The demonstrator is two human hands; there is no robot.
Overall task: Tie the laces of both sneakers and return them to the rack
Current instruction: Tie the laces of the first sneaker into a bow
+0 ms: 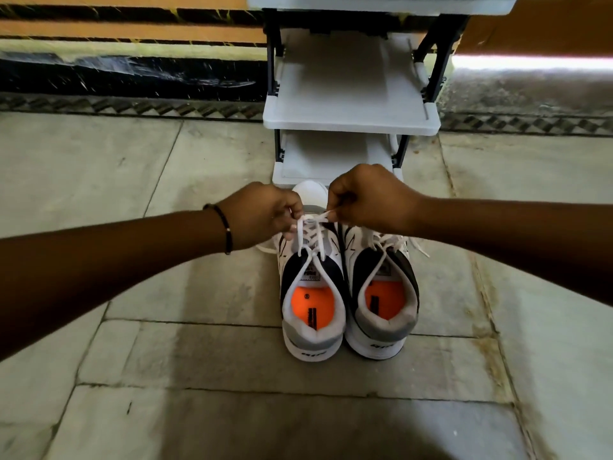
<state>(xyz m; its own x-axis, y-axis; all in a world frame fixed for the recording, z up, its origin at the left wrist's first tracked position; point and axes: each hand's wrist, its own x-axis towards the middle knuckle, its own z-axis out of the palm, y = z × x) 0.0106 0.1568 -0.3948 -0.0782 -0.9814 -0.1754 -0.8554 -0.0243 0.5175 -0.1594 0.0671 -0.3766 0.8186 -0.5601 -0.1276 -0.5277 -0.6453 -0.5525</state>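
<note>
White laces (310, 229), soft and limp, pinched at their ends by left hand (265, 212) and right hand (368, 199) fingers above the left sneaker (313, 293); rack (351, 124) just beyond.

Both forearms extended forward, converging. Left hand (265, 212) and right hand (371, 200) fisted, fingertips pinched closed, knuckles up, nearly touching.

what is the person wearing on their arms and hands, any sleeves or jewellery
Both forearms are bare, with no sleeves in view. The left hand side has a thin dark beaded bracelet at the wrist, with one pale bead on it. The right hand and its wrist show no bracelet, watch or ring. No gloves on either hand.
</note>
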